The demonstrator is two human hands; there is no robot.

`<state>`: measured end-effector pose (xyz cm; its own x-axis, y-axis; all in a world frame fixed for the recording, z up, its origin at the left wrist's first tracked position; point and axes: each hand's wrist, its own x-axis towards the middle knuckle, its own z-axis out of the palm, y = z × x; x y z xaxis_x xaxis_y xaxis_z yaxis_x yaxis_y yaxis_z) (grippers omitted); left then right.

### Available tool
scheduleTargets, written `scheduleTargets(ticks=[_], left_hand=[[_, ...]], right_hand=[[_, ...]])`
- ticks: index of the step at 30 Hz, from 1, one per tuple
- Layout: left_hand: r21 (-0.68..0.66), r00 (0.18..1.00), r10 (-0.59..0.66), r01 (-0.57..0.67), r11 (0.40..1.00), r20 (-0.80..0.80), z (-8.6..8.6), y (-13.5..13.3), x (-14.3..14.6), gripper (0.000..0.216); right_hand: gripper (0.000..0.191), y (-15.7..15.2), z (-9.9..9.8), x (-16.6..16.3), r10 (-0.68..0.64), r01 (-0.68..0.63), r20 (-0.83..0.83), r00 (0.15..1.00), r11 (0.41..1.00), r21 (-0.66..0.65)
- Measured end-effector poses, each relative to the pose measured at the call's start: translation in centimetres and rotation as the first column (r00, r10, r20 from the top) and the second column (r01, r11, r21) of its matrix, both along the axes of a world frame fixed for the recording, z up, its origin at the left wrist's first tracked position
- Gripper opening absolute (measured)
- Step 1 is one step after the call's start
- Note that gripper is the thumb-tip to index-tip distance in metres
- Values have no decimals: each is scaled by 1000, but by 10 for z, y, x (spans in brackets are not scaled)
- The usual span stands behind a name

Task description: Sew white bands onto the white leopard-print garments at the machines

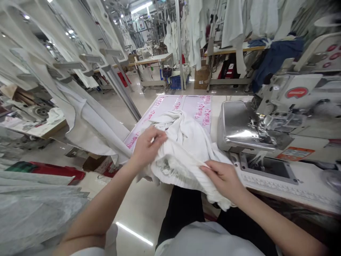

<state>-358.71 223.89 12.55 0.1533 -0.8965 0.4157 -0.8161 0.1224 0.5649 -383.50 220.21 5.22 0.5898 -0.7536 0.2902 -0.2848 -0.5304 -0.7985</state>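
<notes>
A bundle of white knitted fabric (186,149) lies on the near edge of the sewing table (279,177) and droops over my lap. My left hand (147,145) pinches a fold on the bundle's left side, fingers closed on the cloth. My right hand (223,177) grips the ribbed edge at the lower right, thumb and fingers closed over it. Both hands sit just left of the sewing machine (266,121).
Clear plastic bags with pink print (197,106) lie under the fabric on the table. White garments (87,117) hang on a rack at my left. Further tables, boxes and hanging cloth fill the background. An orange label (294,153) lies by the machine.
</notes>
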Motion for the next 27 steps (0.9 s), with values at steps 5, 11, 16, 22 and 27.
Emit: scheduleTargets(ticks=[5, 11, 16, 22, 27], left_hand=[[-48, 991, -135, 136, 990, 14, 25, -106, -53, 11], [69, 758, -631, 629, 774, 163, -5, -181, -158, 15], [125, 763, -641, 630, 766, 82, -18, -192, -182, 11], [111, 821, -554, 543, 832, 138, -13, -212, -194, 12], [87, 815, -570, 563, 822, 103, -18, -231, -197, 18]], right_hand=[[29, -11, 20, 26, -17, -145, 306, 952, 855, 498], [33, -12, -13, -56, -350, -67, 389, 852, 664, 744], [34, -2, -39, -97, -403, -46, 374, 835, 627, 778], [33, -26, -31, -102, -406, -29, 394, 824, 666, 746], [34, -42, -25, -101, -418, -23, 396, 818, 664, 748]])
